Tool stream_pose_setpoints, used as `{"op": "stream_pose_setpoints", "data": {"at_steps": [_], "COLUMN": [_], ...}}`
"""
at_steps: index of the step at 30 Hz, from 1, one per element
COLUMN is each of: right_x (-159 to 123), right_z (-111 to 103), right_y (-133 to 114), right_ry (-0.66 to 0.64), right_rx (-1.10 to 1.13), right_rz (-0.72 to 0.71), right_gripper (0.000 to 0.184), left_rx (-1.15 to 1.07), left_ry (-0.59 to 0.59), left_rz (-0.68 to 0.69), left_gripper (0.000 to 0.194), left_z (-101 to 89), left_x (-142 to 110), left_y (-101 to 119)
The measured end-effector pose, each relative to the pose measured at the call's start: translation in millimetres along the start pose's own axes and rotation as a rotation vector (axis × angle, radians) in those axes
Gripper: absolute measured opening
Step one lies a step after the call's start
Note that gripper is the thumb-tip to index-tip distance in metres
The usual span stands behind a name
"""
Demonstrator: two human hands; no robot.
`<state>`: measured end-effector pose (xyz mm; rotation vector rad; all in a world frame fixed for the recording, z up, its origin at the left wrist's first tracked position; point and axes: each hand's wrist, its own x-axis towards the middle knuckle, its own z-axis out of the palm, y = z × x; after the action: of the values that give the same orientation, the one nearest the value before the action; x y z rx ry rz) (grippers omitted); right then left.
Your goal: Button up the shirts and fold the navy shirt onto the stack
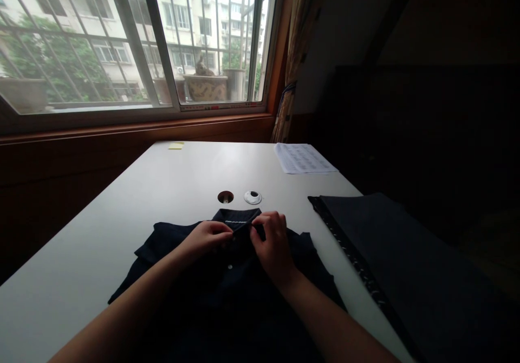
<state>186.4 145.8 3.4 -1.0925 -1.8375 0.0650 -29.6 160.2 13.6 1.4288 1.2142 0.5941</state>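
A dark navy button-up shirt (244, 298) lies front up on the white table (101, 227), its collar pointing away from me and its sleeves spread to both sides. Pale buttons run down its middle. My left hand (211, 235) pinches the left side of the collar (238, 215) near the neck opening. On the other side of the opening, my right hand (273, 238) has thumb and forefinger closed on the right collar edge. The fingertips of both hands are close together. Much of the shirt's lower part is too dark to make out.
Beyond the collar are a round hole (225, 196) in the tabletop and a white cap (253, 197). Printed papers (305, 158) lie at the far right corner, a yellow sticky note (176, 146) at the far left. Dark folded cloth (385, 244) lies along the right edge.
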Motion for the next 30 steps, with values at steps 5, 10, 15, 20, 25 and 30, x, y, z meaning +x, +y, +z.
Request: {"op": "stream_pose_setpoints", "data": {"at_steps": [5,10,15,20,25,30], "right_x": [-1,-1,0,2,2,1], "right_z": [3,6,4,2,3,7], "right_y": [2,4,4,1,1,4], "right_ry": [-0.076,-0.150,-0.223,-0.258,-0.280,-0.273], "right_rx": [0.055,0.095,0.156,0.176,0.190,0.230], "right_rz": [0.059,0.106,0.086,0.030,-0.009,-0.033], "right_gripper": [0.017,0.015,0.008,0.005,0.011,0.018], "left_rx": [-0.015,-0.020,-0.061,-0.107,-0.145,-0.185], "left_ry": [-0.068,-0.190,-0.241,-0.264,-0.269,-0.259], "left_rz": [0.002,0.002,-0.019,-0.046,-0.038,-0.008], "left_gripper": [0.035,0.031,0.032,0.030,0.031,0.033], "left_z": [-3.5,-9.6,-12.4,-13.5,-14.9,-16.3], "left_x": [-2,-6,-12,-14,-12,-9], "left_y": [3,10,18,22,19,10]}}
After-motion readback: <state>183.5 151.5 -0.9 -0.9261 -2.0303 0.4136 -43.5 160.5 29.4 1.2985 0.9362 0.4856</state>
